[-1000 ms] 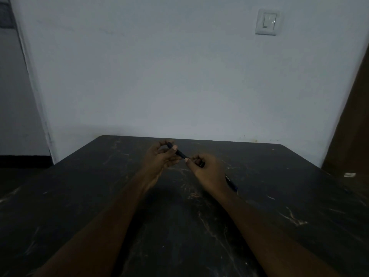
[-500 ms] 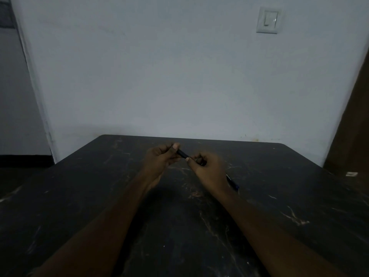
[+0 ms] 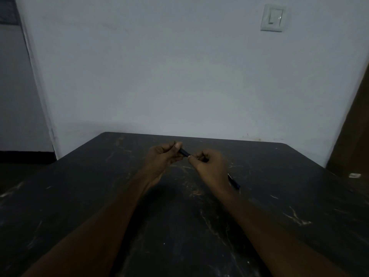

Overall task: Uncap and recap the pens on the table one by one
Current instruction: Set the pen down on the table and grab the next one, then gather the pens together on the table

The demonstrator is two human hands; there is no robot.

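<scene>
A dark pen is held between both hands above the far middle of the black table. My left hand pinches its left end, thumb on top. My right hand grips its right end, and only a short stretch of the pen shows between the fingers. Whether the cap is on or off is hidden by the fingers and the dim light. A second pen, dark with a blue end, lies on the table just right of my right wrist.
The table's far edge meets a pale wall with a light switch. A brown door stands at the right, with a small white object at the table's right edge. An opening lies at the left.
My hands have drawn closer together along the pen, so less of it shows between them. The second pen has not moved.
</scene>
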